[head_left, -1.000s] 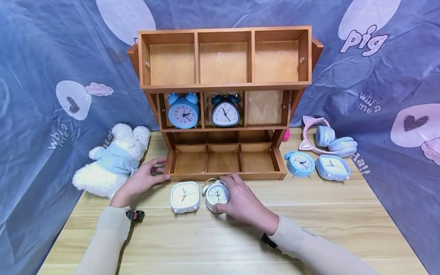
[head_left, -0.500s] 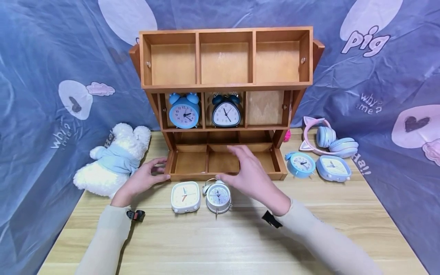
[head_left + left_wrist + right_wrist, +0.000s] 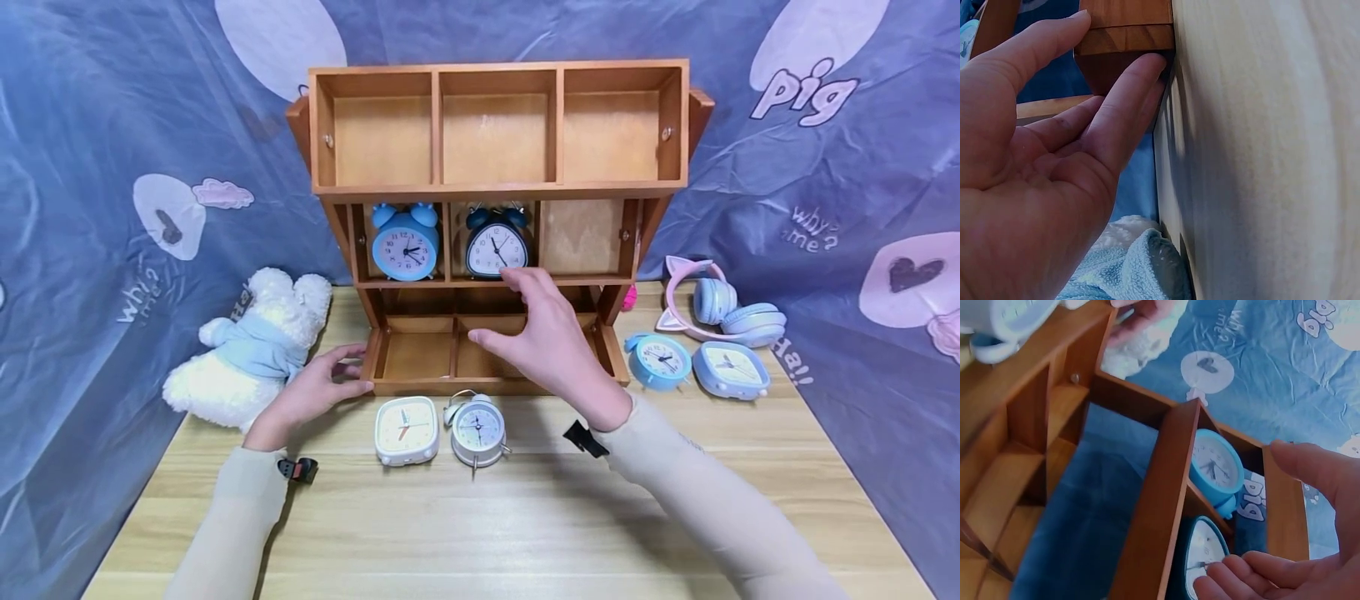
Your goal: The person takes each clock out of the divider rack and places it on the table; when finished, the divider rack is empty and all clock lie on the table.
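Note:
My right hand (image 3: pixel 551 337) is raised in front of the wooden shelf (image 3: pixel 498 190), thumb and fingers spread and holding nothing. Its fingertips overlap the lower edge of a dark blue, rounded-triangle alarm clock (image 3: pixel 497 248) in the middle row; the right wrist view shows them close before its face (image 3: pixel 1200 553). Left of that clock, a light blue twin-bell alarm clock (image 3: pixel 406 250) stands in its own compartment. My left hand (image 3: pixel 313 392) rests against the shelf's lower left corner (image 3: pixel 1125 40), fingers fairly straight along it. On the table are a white square clock (image 3: pixel 406 430) and a white twin-bell alarm clock (image 3: pixel 478 430).
A white plush toy in a light blue top (image 3: pixel 258 350) lies left of the shelf. At the right are a small blue alarm clock (image 3: pixel 660 361), a pale blue square clock (image 3: pixel 731 369) and cat-ear headphones (image 3: pixel 720 304). A patterned blue cloth (image 3: pixel 817 183) hangs behind.
My right hand has let go of the white twin-bell alarm clock and risen to the middle row, before the dark blue clock. The white clock stays on the table; my left hand keeps its place.

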A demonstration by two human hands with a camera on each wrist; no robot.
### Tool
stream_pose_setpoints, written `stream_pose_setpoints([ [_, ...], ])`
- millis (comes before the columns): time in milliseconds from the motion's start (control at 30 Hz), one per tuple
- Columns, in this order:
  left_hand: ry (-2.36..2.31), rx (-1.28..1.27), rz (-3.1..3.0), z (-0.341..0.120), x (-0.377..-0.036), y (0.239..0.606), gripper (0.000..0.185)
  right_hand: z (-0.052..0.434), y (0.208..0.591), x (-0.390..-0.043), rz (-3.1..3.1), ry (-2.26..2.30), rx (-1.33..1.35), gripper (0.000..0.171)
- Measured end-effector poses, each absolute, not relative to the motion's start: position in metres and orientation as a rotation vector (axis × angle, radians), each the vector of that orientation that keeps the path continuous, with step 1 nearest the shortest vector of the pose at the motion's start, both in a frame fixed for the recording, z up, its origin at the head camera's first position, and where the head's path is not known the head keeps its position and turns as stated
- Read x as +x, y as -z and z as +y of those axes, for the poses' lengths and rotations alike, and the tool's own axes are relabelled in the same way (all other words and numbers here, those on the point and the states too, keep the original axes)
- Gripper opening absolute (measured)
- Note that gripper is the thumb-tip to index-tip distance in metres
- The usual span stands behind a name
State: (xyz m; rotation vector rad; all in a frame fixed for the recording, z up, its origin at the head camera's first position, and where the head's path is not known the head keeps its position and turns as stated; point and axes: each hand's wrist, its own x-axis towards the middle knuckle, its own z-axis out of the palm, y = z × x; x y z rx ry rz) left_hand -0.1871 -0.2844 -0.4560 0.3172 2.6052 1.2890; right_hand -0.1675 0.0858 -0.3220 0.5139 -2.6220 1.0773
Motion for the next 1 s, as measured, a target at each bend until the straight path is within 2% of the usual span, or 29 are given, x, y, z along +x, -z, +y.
stream_pose_setpoints([
  [300,-1.295,0.321,2.602,-0.284,-0.188,0.458,0.077,0.079,0.315,-0.189,-2.435,-1.016,0.47,0.085],
  [667,-1.306,0.335,2.594,-0.285,-0.19,0.46,0.077,0.07,0.328,-0.215,-2.184,-0.931,0.469,0.083],
  [1000,-1.306,0.339,2.591,-0.285,-0.191,0.46,0.077,0.062,0.348,-0.239,-2.058,-0.802,0.419,0.092],
])
